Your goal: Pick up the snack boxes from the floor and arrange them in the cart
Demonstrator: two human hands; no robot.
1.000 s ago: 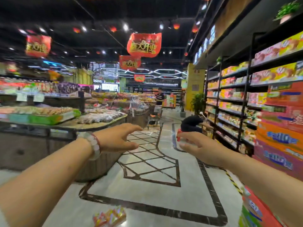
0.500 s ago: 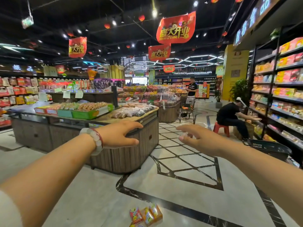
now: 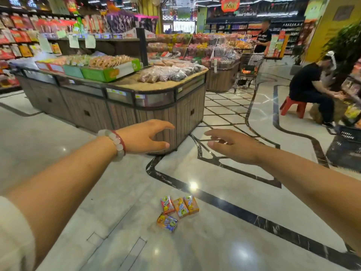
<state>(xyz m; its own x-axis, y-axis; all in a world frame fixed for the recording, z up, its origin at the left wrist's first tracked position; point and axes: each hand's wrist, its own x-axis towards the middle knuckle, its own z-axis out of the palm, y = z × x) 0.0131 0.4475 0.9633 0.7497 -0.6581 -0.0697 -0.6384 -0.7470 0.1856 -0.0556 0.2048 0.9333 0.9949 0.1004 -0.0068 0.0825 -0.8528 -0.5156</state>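
Note:
Several small snack boxes (image 3: 178,207) lie on the pale marble floor below and between my arms: a red one, two orange ones in a row, and a purple-orange one (image 3: 167,222) just in front of them. My left hand (image 3: 145,136), with a bead bracelet on the wrist, is stretched forward, fingers apart and holding nothing. My right hand (image 3: 234,145) reaches forward beside it, palm down, fingers spread and holding nothing too. Both hands hover well above the boxes. A shopping cart (image 3: 249,70) stands far off beside a person.
A wooden display island (image 3: 156,106) with bagged snacks stands straight ahead of my left hand. A person in black sits on a red stool (image 3: 293,106) at the right, by a black basket (image 3: 345,147). Shelves of packets line the left wall.
The view has tilted down and swung left, so the snack boxes have come up from the bottom edge. Both hands stay stretched out; the right hand's fingers have spread.

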